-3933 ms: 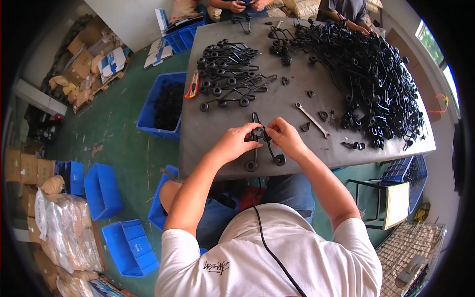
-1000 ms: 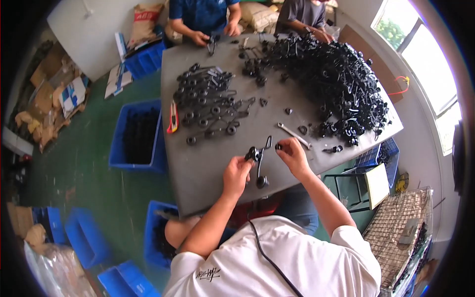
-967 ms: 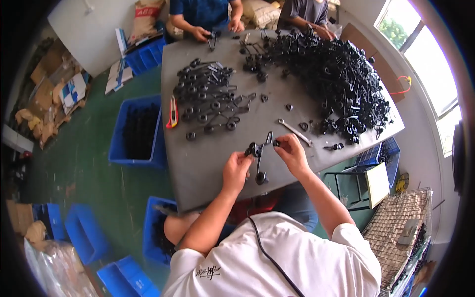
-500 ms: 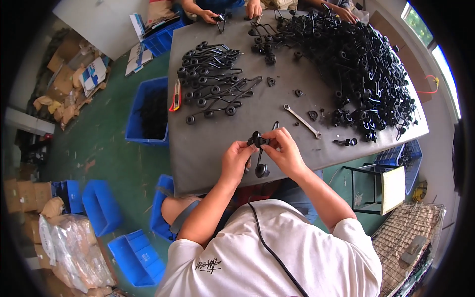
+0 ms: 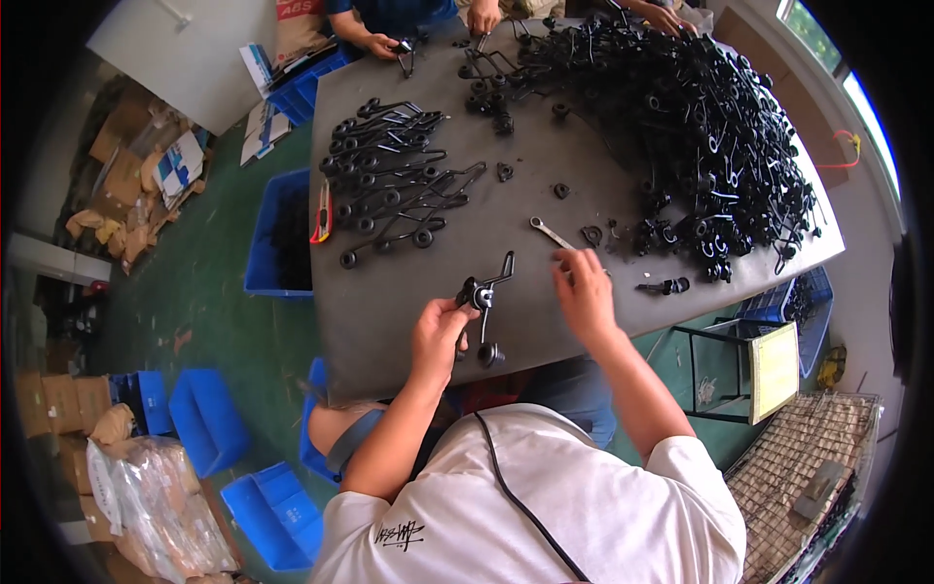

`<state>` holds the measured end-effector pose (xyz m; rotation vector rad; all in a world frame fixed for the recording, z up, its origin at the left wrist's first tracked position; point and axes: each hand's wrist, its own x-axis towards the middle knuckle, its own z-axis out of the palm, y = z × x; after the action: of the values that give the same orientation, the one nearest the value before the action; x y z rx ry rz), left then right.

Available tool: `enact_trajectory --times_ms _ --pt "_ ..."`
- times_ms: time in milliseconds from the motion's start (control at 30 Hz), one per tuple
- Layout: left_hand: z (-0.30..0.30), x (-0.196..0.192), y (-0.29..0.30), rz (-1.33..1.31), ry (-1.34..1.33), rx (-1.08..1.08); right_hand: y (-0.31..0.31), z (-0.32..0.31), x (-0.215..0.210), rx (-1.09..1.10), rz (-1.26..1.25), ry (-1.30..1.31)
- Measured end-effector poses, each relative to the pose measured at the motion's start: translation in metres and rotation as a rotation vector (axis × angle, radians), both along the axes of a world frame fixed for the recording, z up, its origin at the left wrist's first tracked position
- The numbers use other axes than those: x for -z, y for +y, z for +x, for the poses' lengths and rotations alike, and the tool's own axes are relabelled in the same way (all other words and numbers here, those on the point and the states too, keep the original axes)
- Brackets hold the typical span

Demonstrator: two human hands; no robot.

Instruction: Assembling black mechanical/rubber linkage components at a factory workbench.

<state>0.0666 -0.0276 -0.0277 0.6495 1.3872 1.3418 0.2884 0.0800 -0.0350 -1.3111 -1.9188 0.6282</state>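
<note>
We see the left hand (image 5: 440, 333) pinching the black bracket (image 5: 480, 295) above the table (image 5: 389, 321); we judge it light, stiff and smooth, best taken at its middle; whether the right hand (image 5: 586, 294) grips the wrench (image 5: 552, 234), we cannot tell

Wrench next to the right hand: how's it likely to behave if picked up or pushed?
The wrench looks like bare, shiny metal, so probably stiff and fairly heavy for its slim size. Lying flat on the grey tabletop, it would likely slide or pivot rather than roll. Its smooth-looking shank could be slightly slippery.
</note>
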Motion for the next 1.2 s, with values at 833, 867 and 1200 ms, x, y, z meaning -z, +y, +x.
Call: enact_trajectory --times_ms 833,867,1200 --pt "0.0 0.015 0.012 -0.042 0.07 0.042 -0.022 -0.042 -0.04 -0.421 -0.043 0.107" --pt "-0.001 0.016 0.01 -0.042 0.059 0.034 -0.021 -0.043 -0.041 -0.439 -0.056 0.096" --pt "-0.003 0.005 0.012 -0.006 0.074 0.017 -0.023 -0.047 -0.046 -0.409 -0.017 -0.121"
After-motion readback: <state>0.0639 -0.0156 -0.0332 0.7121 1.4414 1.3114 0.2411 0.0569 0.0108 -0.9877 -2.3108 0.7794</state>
